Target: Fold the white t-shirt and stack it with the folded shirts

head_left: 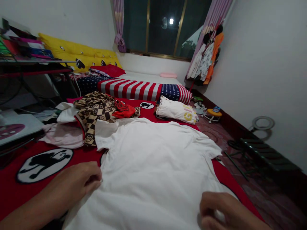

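A white T-shirt (pixel 155 163) lies spread out before me on a red blanket (pixel 96 155), its sleeves out to both sides and its neck end away from me. At its left edge, my left hand (pixel 82 179) is closed, thumb and fingers pinching the cloth. My right hand (pixel 222 209) is curled on the lower right part of the shirt, with a bit of white fabric showing between its fingers. The shirt's near end runs out of the picture.
Left of the shirt lies a heap with a brown checkered garment (pixel 96 108) and a pale pink one (pixel 66 134). A stack of folded clothes (pixel 176 110) sits beyond it. A laden desk (pixel 35 65) stands left; a dark slatted rack (pixel 266 153) and yellow stool (pixel 214 112) stand right.
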`<state>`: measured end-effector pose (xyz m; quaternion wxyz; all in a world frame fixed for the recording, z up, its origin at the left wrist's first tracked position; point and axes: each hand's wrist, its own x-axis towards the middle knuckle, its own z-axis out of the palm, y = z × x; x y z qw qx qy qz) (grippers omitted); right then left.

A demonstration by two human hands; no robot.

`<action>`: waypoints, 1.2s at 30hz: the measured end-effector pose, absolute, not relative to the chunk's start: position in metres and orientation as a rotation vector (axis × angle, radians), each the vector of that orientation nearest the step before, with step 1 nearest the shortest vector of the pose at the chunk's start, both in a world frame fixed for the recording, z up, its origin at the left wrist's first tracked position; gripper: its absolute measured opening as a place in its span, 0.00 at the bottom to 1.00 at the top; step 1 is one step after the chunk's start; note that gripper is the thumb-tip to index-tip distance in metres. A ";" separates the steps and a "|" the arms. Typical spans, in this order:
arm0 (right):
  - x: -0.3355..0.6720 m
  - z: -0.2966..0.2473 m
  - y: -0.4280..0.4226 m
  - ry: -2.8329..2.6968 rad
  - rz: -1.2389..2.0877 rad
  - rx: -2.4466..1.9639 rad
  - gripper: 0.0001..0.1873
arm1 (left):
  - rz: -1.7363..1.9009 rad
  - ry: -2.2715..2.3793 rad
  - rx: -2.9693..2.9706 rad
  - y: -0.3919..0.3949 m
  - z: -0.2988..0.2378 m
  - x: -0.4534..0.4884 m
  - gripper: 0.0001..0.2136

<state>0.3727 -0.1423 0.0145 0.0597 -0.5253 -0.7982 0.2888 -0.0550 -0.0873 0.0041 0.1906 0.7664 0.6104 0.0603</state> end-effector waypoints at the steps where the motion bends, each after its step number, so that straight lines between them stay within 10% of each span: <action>1: 0.378 0.016 -0.131 -2.379 0.800 -1.647 0.07 | 0.222 1.714 2.195 -0.082 0.006 -0.050 0.07; 13: 0.430 -0.035 -0.063 -2.342 -0.373 -2.104 0.22 | 0.373 1.610 2.459 -0.034 -0.050 -0.014 0.30; 25: 0.413 -0.056 -0.011 -2.374 -0.285 -1.938 0.35 | 0.286 1.856 2.459 -0.012 -0.051 -0.031 0.38; 31: 0.407 -0.034 0.012 -2.381 -0.343 -2.161 0.28 | 0.356 1.868 2.356 0.007 -0.016 -0.017 0.18; 36: 0.335 -0.013 0.063 -2.513 -0.205 -1.799 0.28 | 0.476 1.500 2.515 0.067 -0.007 0.054 0.21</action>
